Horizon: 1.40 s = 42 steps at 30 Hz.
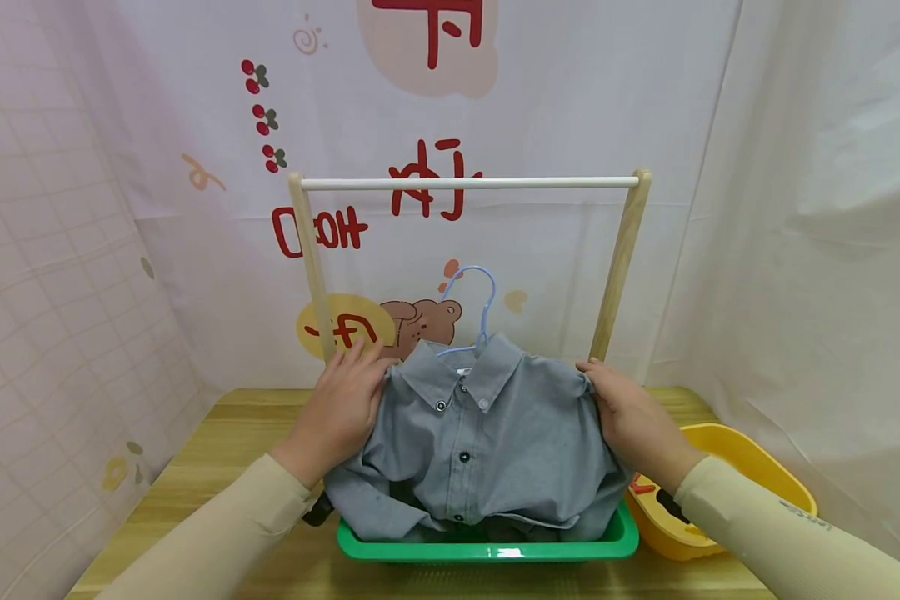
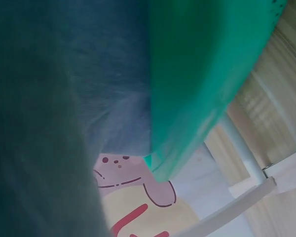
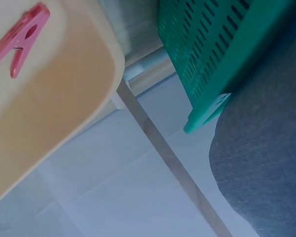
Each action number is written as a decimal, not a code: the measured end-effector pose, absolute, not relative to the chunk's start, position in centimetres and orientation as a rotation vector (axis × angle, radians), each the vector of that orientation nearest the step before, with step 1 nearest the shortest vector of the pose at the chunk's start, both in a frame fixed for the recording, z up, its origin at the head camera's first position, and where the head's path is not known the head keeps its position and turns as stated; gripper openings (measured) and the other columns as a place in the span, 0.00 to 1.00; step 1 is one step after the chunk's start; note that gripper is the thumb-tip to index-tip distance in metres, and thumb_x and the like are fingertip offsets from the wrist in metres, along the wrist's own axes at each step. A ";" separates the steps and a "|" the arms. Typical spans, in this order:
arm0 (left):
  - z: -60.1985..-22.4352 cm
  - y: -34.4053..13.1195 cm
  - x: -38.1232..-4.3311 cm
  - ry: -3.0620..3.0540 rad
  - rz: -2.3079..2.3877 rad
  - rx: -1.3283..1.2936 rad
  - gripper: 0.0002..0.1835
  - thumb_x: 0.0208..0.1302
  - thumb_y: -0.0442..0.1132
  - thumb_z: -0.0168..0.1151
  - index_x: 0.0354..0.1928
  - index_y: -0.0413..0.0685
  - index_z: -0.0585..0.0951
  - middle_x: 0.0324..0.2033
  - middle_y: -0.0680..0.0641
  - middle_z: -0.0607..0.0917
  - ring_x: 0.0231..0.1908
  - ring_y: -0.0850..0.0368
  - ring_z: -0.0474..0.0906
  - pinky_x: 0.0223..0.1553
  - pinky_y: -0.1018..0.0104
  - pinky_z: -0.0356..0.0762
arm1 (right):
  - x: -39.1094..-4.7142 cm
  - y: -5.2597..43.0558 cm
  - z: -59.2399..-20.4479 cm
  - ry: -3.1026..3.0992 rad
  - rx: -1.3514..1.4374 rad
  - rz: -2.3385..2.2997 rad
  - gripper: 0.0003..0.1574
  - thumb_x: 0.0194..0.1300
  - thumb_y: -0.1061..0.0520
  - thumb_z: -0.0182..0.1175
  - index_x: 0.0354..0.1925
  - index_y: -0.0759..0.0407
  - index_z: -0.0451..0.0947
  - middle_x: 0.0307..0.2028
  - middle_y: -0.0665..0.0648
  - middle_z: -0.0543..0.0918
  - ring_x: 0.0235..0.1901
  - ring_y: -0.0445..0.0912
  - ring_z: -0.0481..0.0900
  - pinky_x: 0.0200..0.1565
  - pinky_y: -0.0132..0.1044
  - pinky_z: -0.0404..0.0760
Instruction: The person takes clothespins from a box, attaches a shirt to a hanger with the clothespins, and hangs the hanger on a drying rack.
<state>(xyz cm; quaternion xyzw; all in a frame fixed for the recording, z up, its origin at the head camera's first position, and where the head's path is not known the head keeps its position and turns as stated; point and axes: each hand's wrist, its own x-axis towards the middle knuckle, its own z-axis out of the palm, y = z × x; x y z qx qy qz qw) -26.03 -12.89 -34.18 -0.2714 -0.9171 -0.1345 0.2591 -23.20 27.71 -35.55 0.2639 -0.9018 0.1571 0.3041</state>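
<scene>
A grey-blue button-up shirt (image 1: 510, 433) is on a light-blue hanger (image 1: 486, 317), whose hook rises above the collar. Its lower part lies in a green basket (image 1: 487, 552). My left hand (image 1: 342, 408) holds the shirt by the shoulder on the left side of the head view. At the opposite shoulder, my right hand (image 1: 633, 417) grips the cloth, its thumb side along the seam. Neither hand shows in its own wrist view; shirt cloth (image 2: 108, 84) fills much of the left one and a shirt part (image 3: 266, 143) shows in the right one.
Behind the shirt stands a rack with wooden posts (image 1: 619, 267) and a white crossbar (image 1: 465, 182). To the right of the green basket is a yellow bin (image 1: 750, 467); a pink clothespin (image 3: 27, 37) lies in it. Patterned cloth (image 1: 570, 108) hangs behind the wooden table (image 1: 247, 425).
</scene>
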 end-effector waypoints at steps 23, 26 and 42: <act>-33.3 -15.1 -26.9 -2.672 -0.462 -0.669 0.30 0.79 0.45 0.56 0.77 0.40 0.70 0.76 0.32 0.69 0.78 0.29 0.61 0.77 0.31 0.58 | -23.0 27.9 -35.7 -2.254 0.724 0.453 0.22 0.69 0.77 0.59 0.59 0.69 0.80 0.58 0.68 0.86 0.60 0.66 0.84 0.73 0.19 0.54; -33.4 -14.9 -26.9 -2.663 -0.427 -0.676 0.29 0.79 0.42 0.54 0.77 0.38 0.69 0.77 0.30 0.67 0.79 0.27 0.57 0.77 0.30 0.56 | -23.1 27.9 -35.7 -2.252 0.733 0.458 0.23 0.69 0.76 0.58 0.60 0.70 0.79 0.58 0.68 0.86 0.60 0.66 0.84 0.73 0.16 0.53; -34.4 -14.4 -26.3 -2.618 -0.568 -0.629 0.31 0.80 0.38 0.52 0.78 0.33 0.64 0.79 0.30 0.63 0.80 0.28 0.53 0.78 0.29 0.50 | -22.9 30.6 -36.3 -2.421 0.647 0.335 0.27 0.70 0.74 0.58 0.66 0.76 0.74 0.63 0.74 0.81 0.63 0.70 0.80 0.61 0.69 0.76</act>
